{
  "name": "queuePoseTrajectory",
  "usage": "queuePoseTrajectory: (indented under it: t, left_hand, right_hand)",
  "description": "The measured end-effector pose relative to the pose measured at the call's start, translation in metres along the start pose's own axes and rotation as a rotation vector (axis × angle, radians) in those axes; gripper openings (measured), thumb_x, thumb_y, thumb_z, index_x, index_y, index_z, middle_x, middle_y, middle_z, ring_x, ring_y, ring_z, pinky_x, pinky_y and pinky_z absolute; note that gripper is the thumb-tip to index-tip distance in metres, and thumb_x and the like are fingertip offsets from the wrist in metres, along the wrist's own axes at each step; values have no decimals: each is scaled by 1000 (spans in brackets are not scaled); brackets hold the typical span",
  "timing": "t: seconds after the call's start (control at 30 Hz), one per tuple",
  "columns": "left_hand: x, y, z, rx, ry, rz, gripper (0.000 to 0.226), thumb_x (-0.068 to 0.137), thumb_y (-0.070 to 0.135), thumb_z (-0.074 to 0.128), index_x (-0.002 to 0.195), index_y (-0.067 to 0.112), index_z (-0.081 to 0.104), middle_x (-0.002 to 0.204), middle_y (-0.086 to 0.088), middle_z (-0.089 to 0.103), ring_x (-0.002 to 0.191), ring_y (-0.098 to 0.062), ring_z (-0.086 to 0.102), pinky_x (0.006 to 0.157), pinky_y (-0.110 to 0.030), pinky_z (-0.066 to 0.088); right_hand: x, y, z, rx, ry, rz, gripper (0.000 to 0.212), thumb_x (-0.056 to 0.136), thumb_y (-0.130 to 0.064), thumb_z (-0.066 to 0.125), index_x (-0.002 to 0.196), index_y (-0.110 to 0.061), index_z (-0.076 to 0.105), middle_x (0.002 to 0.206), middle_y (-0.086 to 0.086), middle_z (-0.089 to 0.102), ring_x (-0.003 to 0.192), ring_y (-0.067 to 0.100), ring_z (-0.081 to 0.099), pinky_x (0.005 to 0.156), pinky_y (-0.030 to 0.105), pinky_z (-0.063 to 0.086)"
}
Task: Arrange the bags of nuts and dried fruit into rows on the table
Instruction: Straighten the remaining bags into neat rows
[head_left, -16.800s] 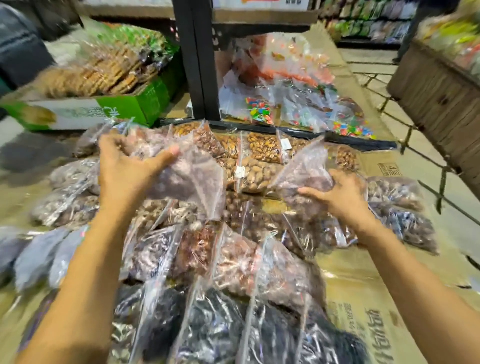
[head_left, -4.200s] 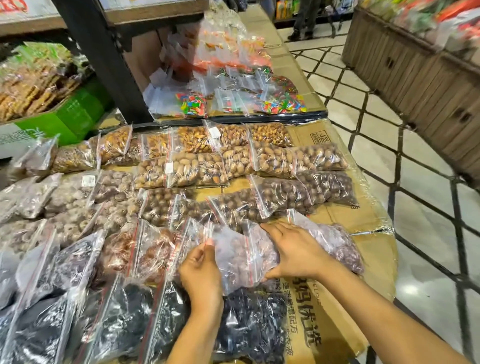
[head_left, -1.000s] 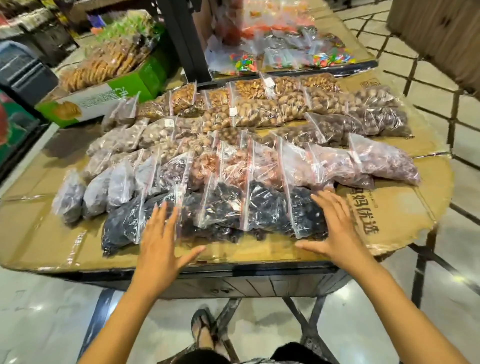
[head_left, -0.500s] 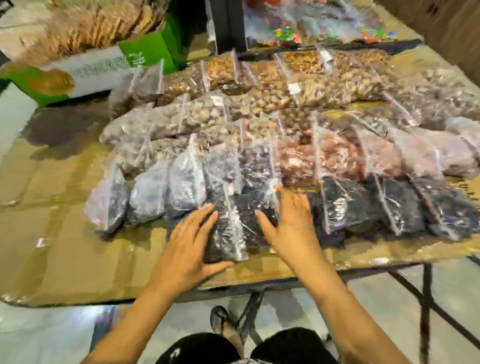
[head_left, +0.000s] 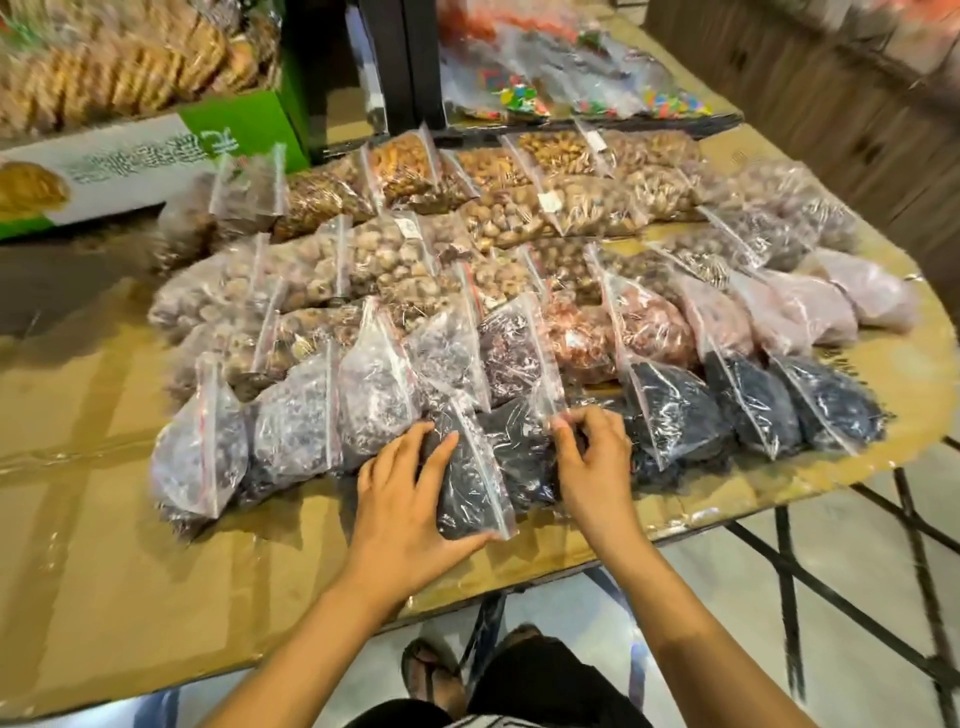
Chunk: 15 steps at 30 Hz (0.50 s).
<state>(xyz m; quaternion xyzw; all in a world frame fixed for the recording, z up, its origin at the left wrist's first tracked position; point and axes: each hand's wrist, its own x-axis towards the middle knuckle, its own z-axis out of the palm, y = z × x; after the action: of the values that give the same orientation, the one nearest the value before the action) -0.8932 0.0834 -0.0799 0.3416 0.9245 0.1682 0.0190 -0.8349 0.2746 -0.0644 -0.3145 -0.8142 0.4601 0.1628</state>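
Both hands on dark fruit bag (head_left: 470, 475) (front row): left hand (head_left: 402, 512) flat, right hand (head_left: 592, 462) fingers pinching zip edge

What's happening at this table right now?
A person is lining up clear bags of nuts and dried fruit in rows on a cardboard-covered table. The left hand lies on the side of a dark bag in the front row, and the right hand pinches the top of the bag just behind it. Most bags already lie in rows; the dark bag juts out toward the table's front edge.
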Motion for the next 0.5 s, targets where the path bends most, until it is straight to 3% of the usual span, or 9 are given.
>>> queuePoseTrajectory:
  t: [0.17, 0.3, 0.5]
  left_hand:
    - [1, -14, -3, -75, 65, 142, 86, 68, 78, 55, 136, 27, 41, 143, -13, 47, 123, -31, 42, 98, -55, 42]
    - [-1, -20, -3, -52, 87, 236, 86, 74, 76, 54, 143, 28, 35, 146, -12, 43, 123, -33, 40, 99, -54, 42]
    - [-2, -23, -7, -20, 82, 330, 90, 73, 66, 66, 146, 28, 30, 143, -16, 46, 123, -36, 42, 93, -56, 45]
  right_hand:
    - [-6, -4, -2, 153, -8, -20, 18, 98, -22, 47, 80, -22, 48, 77, 8, 54, 69, 24, 48, 61, 39, 40]
    - [-3, -8, -10, 188, -75, 3, 15, 98, -20, 48, 85, -14, 52, 69, 19, 55, 52, 17, 39, 52, 33, 33]
    - [8, -1, -14, 163, -133, -13, 11, 96, -19, 52, 87, -16, 56, 66, 3, 59, 46, 5, 41, 48, 26, 35]
